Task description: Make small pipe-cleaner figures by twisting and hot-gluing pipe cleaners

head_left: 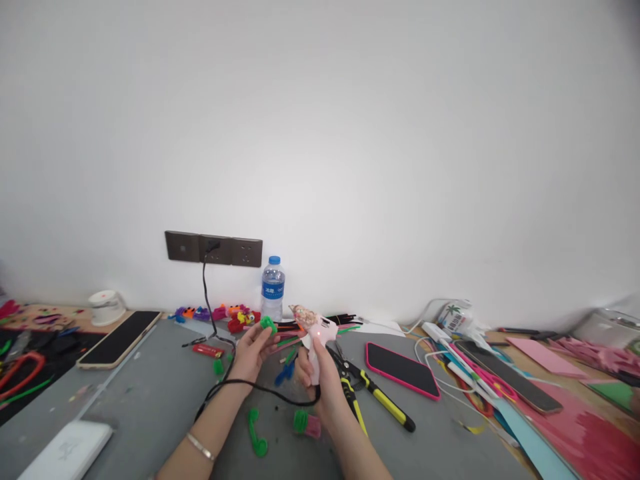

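Observation:
My left hand (253, 348) pinches a small green fuzzy piece (269, 325), which looks like coiled pipe cleaner, between thumb and fingers. My right hand (320, 373) is wrapped round the handle of a pale glue gun (317, 331); a small light glows on its body. The gun's nozzle points up and left, a short way right of the green piece and apart from it. From the handle's base a black cord runs left across my left forearm. Below my hands lie a curved green fuzzy piece (257, 433) and a green coil on a pink piece (307, 424).
Yellow-handled pliers (385, 400) and a pink-cased phone (403, 371) lie right of my right hand. A water bottle (273, 290) stands by the wall beneath the socket panel (214, 249). Colourful fuzzy figures (243, 320) sit behind my left hand. Another phone (120, 339) rests far left.

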`<control>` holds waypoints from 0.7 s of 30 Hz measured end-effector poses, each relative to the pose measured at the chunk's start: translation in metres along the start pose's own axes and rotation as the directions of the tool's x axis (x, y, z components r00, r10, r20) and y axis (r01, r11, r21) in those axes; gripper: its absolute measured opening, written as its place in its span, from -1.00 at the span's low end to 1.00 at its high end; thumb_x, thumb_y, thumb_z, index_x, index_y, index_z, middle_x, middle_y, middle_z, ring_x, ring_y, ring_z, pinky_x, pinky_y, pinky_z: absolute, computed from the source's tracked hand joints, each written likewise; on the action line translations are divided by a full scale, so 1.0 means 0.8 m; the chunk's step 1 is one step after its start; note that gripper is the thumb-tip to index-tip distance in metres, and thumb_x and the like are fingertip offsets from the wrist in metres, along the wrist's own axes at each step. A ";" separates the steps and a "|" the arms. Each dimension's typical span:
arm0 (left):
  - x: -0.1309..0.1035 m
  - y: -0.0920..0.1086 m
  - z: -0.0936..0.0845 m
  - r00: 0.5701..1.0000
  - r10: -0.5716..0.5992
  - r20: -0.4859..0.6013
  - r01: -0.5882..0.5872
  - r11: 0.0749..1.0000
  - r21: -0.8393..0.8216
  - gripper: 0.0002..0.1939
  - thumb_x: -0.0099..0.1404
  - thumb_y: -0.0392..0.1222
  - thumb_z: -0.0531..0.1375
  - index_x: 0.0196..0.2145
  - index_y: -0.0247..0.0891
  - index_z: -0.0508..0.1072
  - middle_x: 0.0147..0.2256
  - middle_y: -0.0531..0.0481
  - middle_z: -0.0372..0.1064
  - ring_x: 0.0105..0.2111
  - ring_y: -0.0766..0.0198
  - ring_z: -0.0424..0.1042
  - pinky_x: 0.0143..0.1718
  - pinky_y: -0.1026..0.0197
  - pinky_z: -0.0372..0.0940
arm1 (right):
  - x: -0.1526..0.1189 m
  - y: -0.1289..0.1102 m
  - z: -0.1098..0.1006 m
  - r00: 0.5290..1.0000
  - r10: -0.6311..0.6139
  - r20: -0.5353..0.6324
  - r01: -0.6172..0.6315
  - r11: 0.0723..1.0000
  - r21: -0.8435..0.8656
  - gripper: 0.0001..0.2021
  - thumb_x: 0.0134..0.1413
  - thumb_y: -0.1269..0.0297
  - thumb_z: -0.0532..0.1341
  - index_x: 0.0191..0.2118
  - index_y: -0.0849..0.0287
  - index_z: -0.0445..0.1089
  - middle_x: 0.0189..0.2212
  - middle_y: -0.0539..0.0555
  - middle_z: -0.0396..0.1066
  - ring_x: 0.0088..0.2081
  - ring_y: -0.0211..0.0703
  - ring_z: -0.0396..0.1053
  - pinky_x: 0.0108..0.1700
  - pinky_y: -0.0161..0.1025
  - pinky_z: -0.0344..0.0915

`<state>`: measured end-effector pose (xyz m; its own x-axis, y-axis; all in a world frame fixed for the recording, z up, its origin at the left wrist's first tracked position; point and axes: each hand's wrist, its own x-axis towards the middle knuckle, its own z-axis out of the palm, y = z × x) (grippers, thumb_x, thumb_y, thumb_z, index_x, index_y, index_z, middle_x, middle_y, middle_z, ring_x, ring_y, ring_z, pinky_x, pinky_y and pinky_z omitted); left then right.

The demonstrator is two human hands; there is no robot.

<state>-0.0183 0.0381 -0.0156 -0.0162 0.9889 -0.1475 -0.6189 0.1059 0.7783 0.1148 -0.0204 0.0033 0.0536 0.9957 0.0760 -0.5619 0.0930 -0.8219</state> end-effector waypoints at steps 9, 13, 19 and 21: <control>-0.009 0.010 0.004 0.968 -0.241 -0.068 0.229 0.963 -0.145 -0.85 0.35 -0.29 0.14 -0.31 -0.35 0.51 -0.41 -0.14 0.59 -0.45 0.28 0.59 -0.50 0.40 0.44 | 0.003 -0.001 -0.007 1.000 0.009 -0.015 -0.007 0.993 0.116 -0.59 -0.05 -0.13 0.25 -0.39 0.13 0.20 -0.78 -0.25 0.02 -0.78 -0.43 -0.10 -0.70 -0.44 -0.15; -0.007 0.010 0.002 0.973 -0.227 -0.032 0.219 0.963 -0.158 -0.89 0.33 -0.31 0.16 -0.30 -0.33 0.49 -0.37 -0.13 0.59 -0.41 0.27 0.59 -0.47 0.38 0.45 | 0.000 0.004 -0.003 1.000 -0.002 0.024 -0.001 0.995 0.096 -0.60 -0.01 -0.10 0.23 -0.43 0.14 0.17 -0.77 -0.24 0.04 -0.77 -0.45 -0.09 -0.69 -0.45 -0.17; -0.008 0.009 -0.003 0.981 -0.181 0.068 0.183 0.982 -0.034 -0.89 0.16 -0.32 0.31 -0.31 -0.26 0.53 -0.27 -0.05 0.57 -0.34 0.27 0.55 -0.39 0.33 0.42 | 0.000 0.005 -0.003 0.983 -0.149 -0.110 0.148 0.989 -0.014 -0.60 -0.06 -0.10 0.27 -0.34 0.16 0.27 -0.77 -0.24 0.02 -0.75 -0.41 -0.07 -0.68 -0.42 -0.09; -0.008 0.007 -0.003 0.988 -0.125 0.094 0.123 0.992 0.032 -0.79 0.01 -0.32 0.40 -0.34 -0.25 0.54 -0.31 -0.01 0.56 -0.38 0.30 0.52 -0.43 0.36 0.36 | 0.002 0.004 -0.009 0.956 -0.206 -0.208 0.187 0.976 -0.108 -0.59 -0.11 -0.10 0.29 -0.33 0.17 0.31 -0.77 -0.22 0.06 -0.74 -0.38 -0.01 -0.67 -0.40 -0.02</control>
<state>-0.0238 0.0321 -0.0115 0.1350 0.9732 -0.1860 -0.5911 0.2298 0.7732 0.1191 -0.0182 -0.0030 0.3391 0.9325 0.1244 -0.4499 0.2769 -0.8491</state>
